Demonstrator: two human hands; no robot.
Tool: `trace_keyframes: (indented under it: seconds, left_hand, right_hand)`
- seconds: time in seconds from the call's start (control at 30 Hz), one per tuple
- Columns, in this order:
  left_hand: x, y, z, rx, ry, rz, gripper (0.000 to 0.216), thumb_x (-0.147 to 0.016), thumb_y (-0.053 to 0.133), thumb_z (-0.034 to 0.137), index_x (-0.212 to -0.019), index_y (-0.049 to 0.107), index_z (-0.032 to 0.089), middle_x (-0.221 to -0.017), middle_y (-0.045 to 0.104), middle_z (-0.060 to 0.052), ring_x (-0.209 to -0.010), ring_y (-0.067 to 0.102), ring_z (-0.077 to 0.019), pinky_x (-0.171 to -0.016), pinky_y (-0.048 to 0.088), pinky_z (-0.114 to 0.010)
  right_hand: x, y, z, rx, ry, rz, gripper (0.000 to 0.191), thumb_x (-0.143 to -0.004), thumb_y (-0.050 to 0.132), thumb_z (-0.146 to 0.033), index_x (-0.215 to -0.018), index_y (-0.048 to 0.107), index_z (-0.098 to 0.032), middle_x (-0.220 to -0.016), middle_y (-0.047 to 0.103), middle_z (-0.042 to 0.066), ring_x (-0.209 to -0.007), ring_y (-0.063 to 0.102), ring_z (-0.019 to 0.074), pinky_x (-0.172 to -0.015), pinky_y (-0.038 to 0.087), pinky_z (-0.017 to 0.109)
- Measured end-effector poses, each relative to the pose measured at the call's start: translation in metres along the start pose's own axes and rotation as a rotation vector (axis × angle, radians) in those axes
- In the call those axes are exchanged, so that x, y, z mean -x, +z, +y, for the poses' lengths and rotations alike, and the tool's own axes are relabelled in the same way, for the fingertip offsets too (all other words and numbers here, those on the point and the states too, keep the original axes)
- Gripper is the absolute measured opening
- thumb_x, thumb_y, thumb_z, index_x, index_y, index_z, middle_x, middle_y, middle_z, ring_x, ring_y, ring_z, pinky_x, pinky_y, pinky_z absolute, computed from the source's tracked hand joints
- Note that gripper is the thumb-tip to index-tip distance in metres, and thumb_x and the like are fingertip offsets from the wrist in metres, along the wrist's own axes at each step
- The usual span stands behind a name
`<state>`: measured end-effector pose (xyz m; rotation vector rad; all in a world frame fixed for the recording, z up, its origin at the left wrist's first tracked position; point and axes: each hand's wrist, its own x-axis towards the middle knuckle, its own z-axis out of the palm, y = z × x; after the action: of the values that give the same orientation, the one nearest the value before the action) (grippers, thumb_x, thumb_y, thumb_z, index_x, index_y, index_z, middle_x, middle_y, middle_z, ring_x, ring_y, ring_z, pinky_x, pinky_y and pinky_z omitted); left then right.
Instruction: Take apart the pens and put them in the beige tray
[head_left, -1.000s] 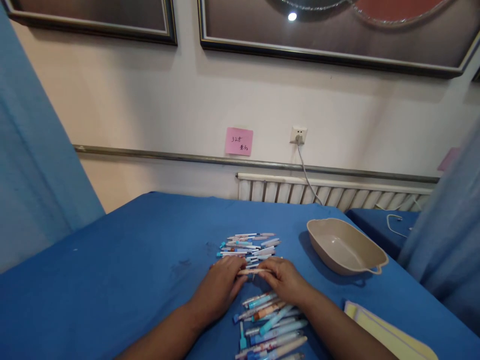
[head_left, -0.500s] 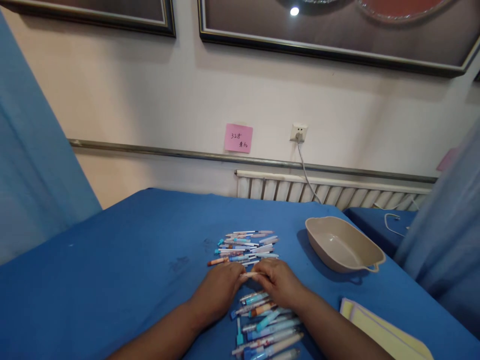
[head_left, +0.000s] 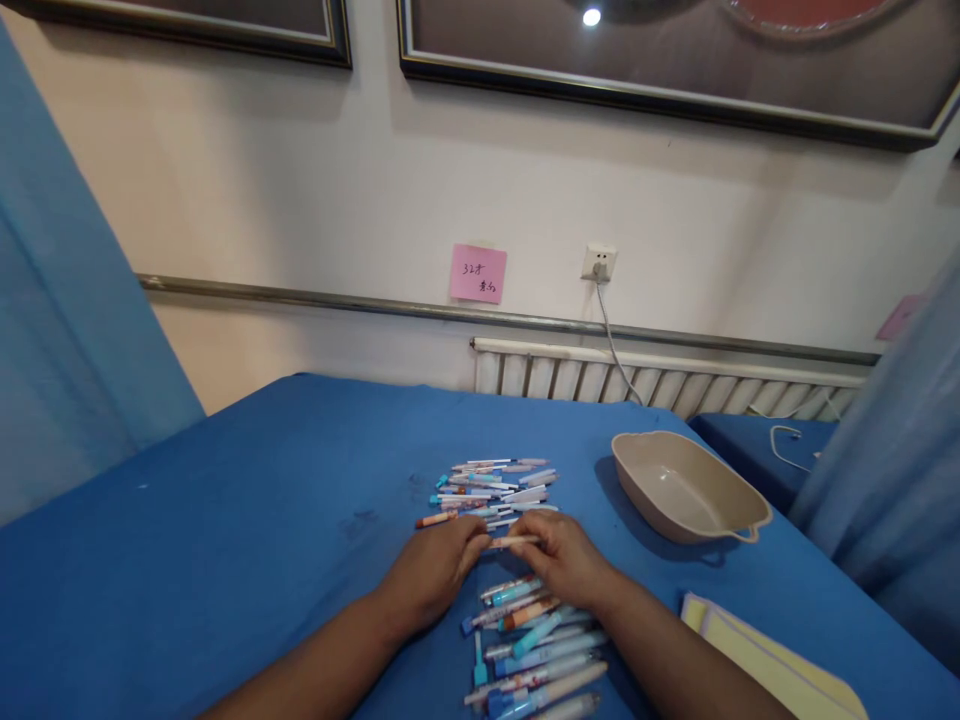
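Note:
Between my two hands is a slim light-orange pen [head_left: 514, 541], held level just above the blue cloth. My left hand [head_left: 435, 565] is closed on its left end, and my right hand [head_left: 562, 557] pinches the right part. Just beyond my hands lie disassembled pens [head_left: 495, 490], with white refills and barrels spread in rows. Nearer to me, between my forearms, is a pile of whole-looking pens [head_left: 544, 655] in blue, orange and clear colours. A small turquoise pen part [head_left: 480, 665] lies at the pile's left edge.
A beige plastic basin [head_left: 686, 490] stands on the blue-covered table [head_left: 262, 520] at the right. Closer in on that side lies a folded yellow cloth [head_left: 765, 655]. Blue curtains [head_left: 75, 300] hang at both sides. A radiator [head_left: 570, 375] runs along the wall behind.
My hands have drawn slightly apart, and more of the light-orange pen shows between them. My left hand has shifted a little to the left.

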<state>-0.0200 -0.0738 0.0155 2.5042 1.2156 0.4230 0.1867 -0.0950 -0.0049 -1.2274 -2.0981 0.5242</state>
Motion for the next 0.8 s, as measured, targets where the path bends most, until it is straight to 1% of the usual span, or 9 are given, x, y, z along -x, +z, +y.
trace_keyframes:
  seconds: [0.07,0.1,0.17,0.3,0.4,0.5,0.63,0.7,0.8]
  left_hand:
    - [0.0012,-0.0015,0.0011,0.061,0.020,0.059,0.026,-0.087,0.045,0.042,-0.101,0.052,0.021,-0.092,0.063,-0.002,-0.081,0.057,-0.0176,-0.067,0.039,-0.025]
    - [0.0019,-0.0019,0.0016,0.071,0.034,0.074,0.025,-0.086,0.047,0.041,-0.100,0.051,0.021,-0.092,0.062,-0.002,-0.081,0.057,-0.0175,-0.067,0.039,-0.025]
    - [0.0028,-0.0022,0.0025,0.052,0.063,0.069,0.022,-0.088,0.043,0.039,-0.094,0.053,0.020,-0.089,0.062,-0.002,-0.079,0.055,-0.0175,-0.066,0.039,-0.025]
    - [0.0021,-0.0010,0.0029,-0.005,0.101,0.047,0.029,-0.093,0.032,0.038,-0.090,0.055,0.020,-0.087,0.061,-0.003,-0.079,0.055,-0.0176,-0.066,0.039,-0.025]
    - [0.0006,0.0001,0.0014,-0.036,0.094,0.021,0.037,-0.094,0.026,0.040,-0.085,0.055,0.020,-0.084,0.062,-0.003,-0.076,0.055,-0.0170,-0.065,0.038,-0.025]
    - [0.0000,0.0002,0.0001,-0.045,0.074,-0.027,0.040,-0.094,0.025,0.041,-0.082,0.056,0.019,-0.080,0.062,-0.003,-0.072,0.056,-0.0168,-0.064,0.038,-0.025]
    - [0.0015,-0.0011,0.0017,0.019,0.066,0.004,0.026,-0.089,0.042,0.042,-0.098,0.055,0.021,-0.089,0.063,-0.003,-0.079,0.057,-0.0182,-0.066,0.039,-0.025]
    - [0.0023,-0.0017,0.0033,0.030,0.085,0.012,0.024,-0.087,0.045,0.040,-0.100,0.054,0.022,-0.092,0.063,-0.003,-0.081,0.057,-0.0185,-0.067,0.040,-0.025]
    - [0.0026,-0.0024,0.0053,0.002,0.118,0.000,0.028,-0.093,0.033,0.037,-0.094,0.056,0.021,-0.091,0.062,-0.003,-0.083,0.056,-0.0183,-0.070,0.040,-0.026]
  right_hand:
    - [0.0002,0.0002,0.0005,-0.010,0.018,-0.001,0.016,-0.086,0.050,-0.031,-0.082,0.062,-0.020,-0.074,0.063,0.000,-0.072,0.056,0.0135,-0.064,0.039,0.022]
    - [0.0001,0.0006,0.0008,-0.020,0.022,0.001,0.016,-0.086,0.051,-0.031,-0.082,0.062,-0.020,-0.074,0.063,-0.001,-0.072,0.056,0.0134,-0.064,0.038,0.022]
    - [-0.0001,0.0014,0.0014,-0.045,0.019,0.005,0.015,-0.085,0.051,-0.030,-0.083,0.062,-0.020,-0.074,0.063,-0.001,-0.071,0.056,0.0131,-0.064,0.038,0.022]
    - [-0.0004,0.0019,0.0015,-0.081,0.014,0.009,0.015,-0.085,0.051,-0.029,-0.084,0.063,-0.020,-0.074,0.063,-0.001,-0.070,0.056,0.0123,-0.063,0.039,0.021]
    - [-0.0003,0.0011,0.0013,-0.069,0.009,0.015,0.013,-0.085,0.051,-0.026,-0.084,0.062,-0.020,-0.075,0.064,-0.001,-0.071,0.056,0.0126,-0.064,0.039,0.022]
    - [-0.0004,0.0014,0.0020,-0.043,0.020,0.025,0.008,-0.081,0.054,-0.021,-0.084,0.062,-0.020,-0.076,0.064,-0.001,-0.073,0.056,0.0133,-0.065,0.039,0.022]
    - [-0.0008,0.0043,0.0027,-0.044,0.053,0.031,0.007,-0.078,0.056,-0.018,-0.082,0.061,-0.021,-0.078,0.063,-0.001,-0.074,0.056,0.0132,-0.066,0.039,0.022]
    - [-0.0008,0.0052,0.0019,-0.055,0.059,0.030,0.007,-0.078,0.057,-0.017,-0.082,0.061,-0.021,-0.077,0.063,-0.002,-0.073,0.056,0.0130,-0.065,0.039,0.022]
    - [-0.0007,0.0040,-0.0004,-0.073,0.040,0.006,0.009,-0.080,0.057,-0.024,-0.087,0.061,-0.021,-0.079,0.063,-0.001,-0.073,0.056,0.0130,-0.063,0.039,0.022]
